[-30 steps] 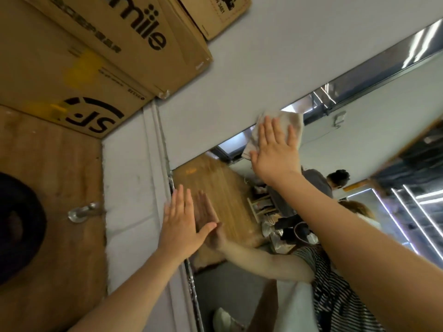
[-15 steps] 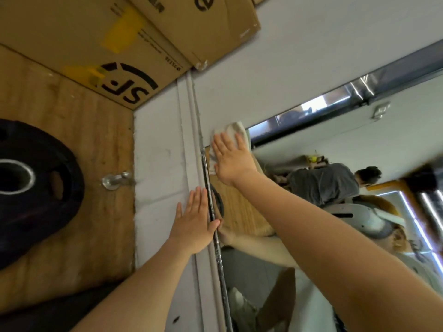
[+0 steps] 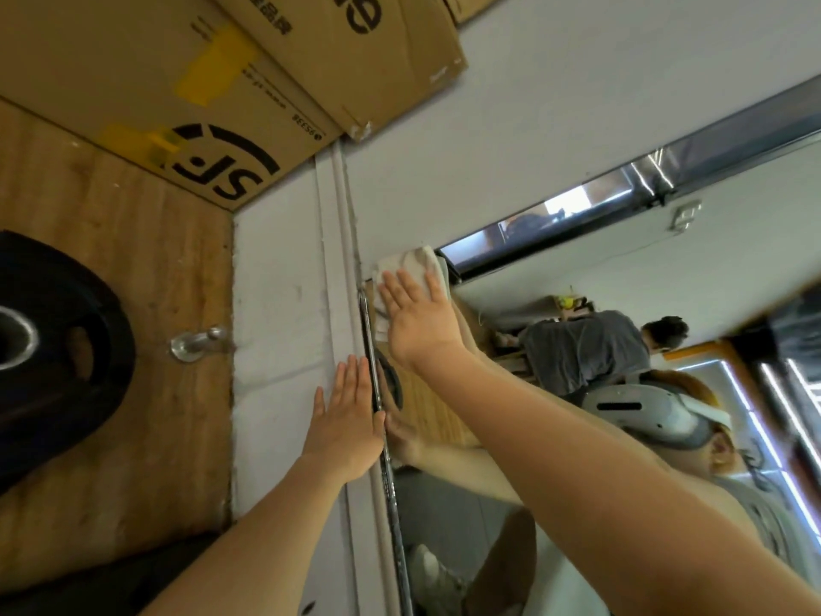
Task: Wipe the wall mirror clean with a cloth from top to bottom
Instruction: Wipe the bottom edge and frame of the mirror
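Since the cloth (image 3: 411, 264) is a small, pale, soft rag, it looks light and limp: no stiffness, so it only goes where a palm drives it. It sits at the top-left corner of the mirror (image 3: 577, 313), bunched against the upper edge and just beside the dark side frame (image 3: 382, 437). Right hand (image 3: 417, 322) lies flat over it, fingers straight and spread, pressing rather than pinching; nothing is curled round the fabric. Judgement: friction alone holds it, so a light press could let it slip or drop on smooth glass. Best contact is palm centred on the wad, loose edges tucked under. The mirror is rigid, slick, likely fragile, wall-fixed; push evenly, not on the edge. Left hand (image 3: 344, 415) is flat on the white wall (image 3: 275, 304) with its thumb side touching the frame, fingers straight, holding nothing, apparently bracing. Further out: cardboard boxes (image 3: 222, 104) above, black weight plate (image 3: 57, 349) at left.
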Tool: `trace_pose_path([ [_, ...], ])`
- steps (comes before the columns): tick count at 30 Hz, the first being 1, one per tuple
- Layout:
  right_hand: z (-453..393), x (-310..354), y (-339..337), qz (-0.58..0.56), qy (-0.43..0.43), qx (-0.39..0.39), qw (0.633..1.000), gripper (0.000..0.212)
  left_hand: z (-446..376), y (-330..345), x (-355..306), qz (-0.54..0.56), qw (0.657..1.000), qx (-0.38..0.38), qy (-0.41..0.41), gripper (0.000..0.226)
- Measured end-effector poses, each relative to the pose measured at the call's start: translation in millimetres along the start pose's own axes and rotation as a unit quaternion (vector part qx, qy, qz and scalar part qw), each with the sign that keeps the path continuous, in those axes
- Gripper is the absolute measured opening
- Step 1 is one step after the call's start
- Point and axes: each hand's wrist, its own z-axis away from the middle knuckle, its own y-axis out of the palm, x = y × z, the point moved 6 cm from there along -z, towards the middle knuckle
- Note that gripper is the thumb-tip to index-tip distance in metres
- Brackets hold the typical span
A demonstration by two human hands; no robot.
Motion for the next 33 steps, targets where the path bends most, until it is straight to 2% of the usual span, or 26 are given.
trace_pose_path([
  [6, 36.2, -66.2, -13.9, 0.003, 0.081, -0.054, 0.995, 0.061, -0.7, 2.4, 1.6, 0.005, 1.000, -0.003, -0.005, 0.069],
  [16, 100.2, -151.1, -26.7, 0.009, 0.175, -0.095, 0.980, 0.059, 1.3, -2.5, -0.4, -0.005, 1.000, 0.008, -0.013, 0.072],
  [20, 125.5, -172.6, -26.7, -0.001, 0.199, -0.119, 0.973, 0.074, 3.1, -8.7, -3.7, -0.007, 1.000, 0.015, -0.007, 0.074],
  [24, 139.1, -182.3, -27.3, -0.004, 0.237, -0.136, 0.962, 0.069, 4.3, -10.4, -2.6, -0.017, 0.999, 0.026, 0.011, 0.075],
  [26, 138.2, -181.4, -26.3, -0.011, 0.255, -0.141, 0.957, 0.067, 4.7, -9.4, 1.3, -0.019, 0.999, 0.041, 0.027, 0.080],
  [33, 126.9, -166.8, -20.5, -0.017, 0.280, -0.153, 0.948, 0.068, 5.6, -11.3, 5.3, -0.044, 0.995, 0.060, 0.068, 0.119],
])
